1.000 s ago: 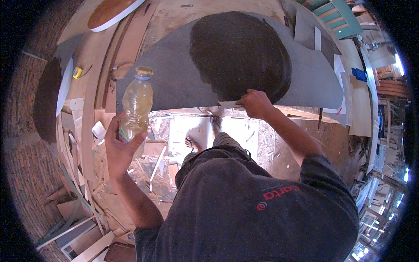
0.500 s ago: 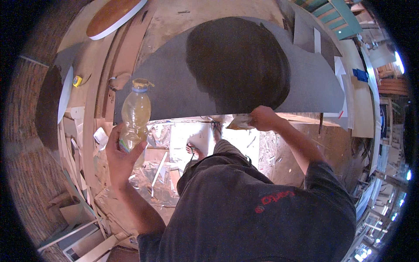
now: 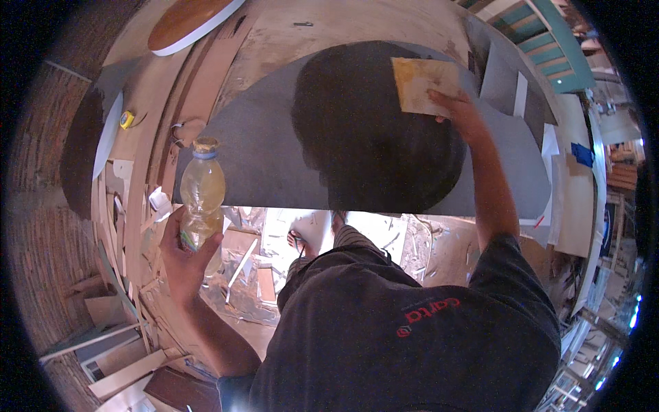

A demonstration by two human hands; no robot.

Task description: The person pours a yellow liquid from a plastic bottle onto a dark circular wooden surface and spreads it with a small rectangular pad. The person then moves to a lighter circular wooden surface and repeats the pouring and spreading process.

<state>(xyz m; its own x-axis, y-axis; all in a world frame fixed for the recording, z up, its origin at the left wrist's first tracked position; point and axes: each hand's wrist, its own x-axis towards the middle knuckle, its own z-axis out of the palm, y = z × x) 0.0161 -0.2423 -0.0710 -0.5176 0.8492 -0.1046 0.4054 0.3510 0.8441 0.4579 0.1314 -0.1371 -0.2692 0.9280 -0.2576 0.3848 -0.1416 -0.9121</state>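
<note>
My left hand (image 3: 187,259) is closed round the lower part of a clear plastic bottle (image 3: 204,182). The bottle stands upright in the air, holds a yellowish liquid, and its open neck is crusted. My right hand (image 3: 453,106) grips the edge of a flat yellowish spreader (image 3: 420,81), a stained rectangular piece. It is over the far right part of a dark wet patch (image 3: 371,137); I cannot tell whether it touches. The patch covers the middle of a grey half-round sheet (image 3: 254,151) lying on the wooden table.
A yellow tape measure (image 3: 127,119) lies at the left near long wooden strips (image 3: 199,82). A round brown panel with a white edge (image 3: 189,27) lies at the far left. Scrap pieces litter the floor, and a teal slatted frame (image 3: 549,48) stands at the far right.
My right hand has moved from the sheet's near edge to the far right of the dark patch, carrying the spreader. The bottle in my left hand has moved slightly nearer and left.
</note>
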